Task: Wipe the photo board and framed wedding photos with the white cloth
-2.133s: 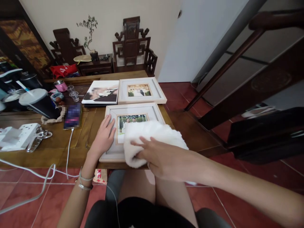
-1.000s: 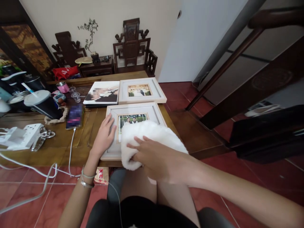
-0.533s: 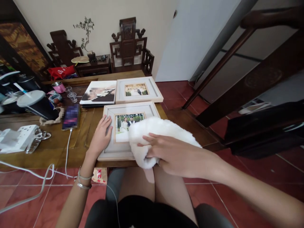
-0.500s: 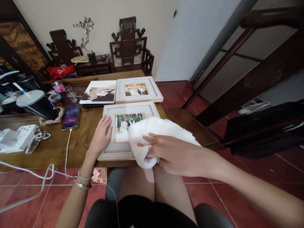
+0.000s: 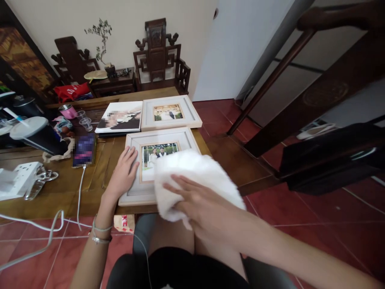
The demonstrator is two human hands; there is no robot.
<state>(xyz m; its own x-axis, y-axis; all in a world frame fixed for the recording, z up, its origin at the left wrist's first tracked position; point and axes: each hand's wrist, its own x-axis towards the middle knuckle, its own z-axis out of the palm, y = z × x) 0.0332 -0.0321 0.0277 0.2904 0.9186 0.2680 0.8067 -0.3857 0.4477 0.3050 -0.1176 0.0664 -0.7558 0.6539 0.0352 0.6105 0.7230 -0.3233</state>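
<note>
A pale wooden photo frame [image 5: 136, 139] lies flat at the near edge of the wooden table [image 5: 60, 192]. My left hand [image 5: 122, 173] rests palm down on the frame's left border, fingers spread. My right hand [image 5: 195, 200] presses a fluffy white cloth [image 5: 192, 170] onto the frame's right and lower part, covering much of the glass. The upper left part of the photo [image 5: 153, 154] still shows.
Beyond it lie a second pale frame [image 5: 170, 112] and a frameless photo print [image 5: 118, 117]. Left on the table are a phone [image 5: 84, 149] with a white cable, a black lidded cup [image 5: 36, 134], a white power strip [image 5: 16, 180] and small cups. Carved chairs stand behind; a stair rail rises at right.
My right hand has slid the cloth left and towards me across the frame, covering more of the photo again. My left hand has stayed on the frame's left border.
</note>
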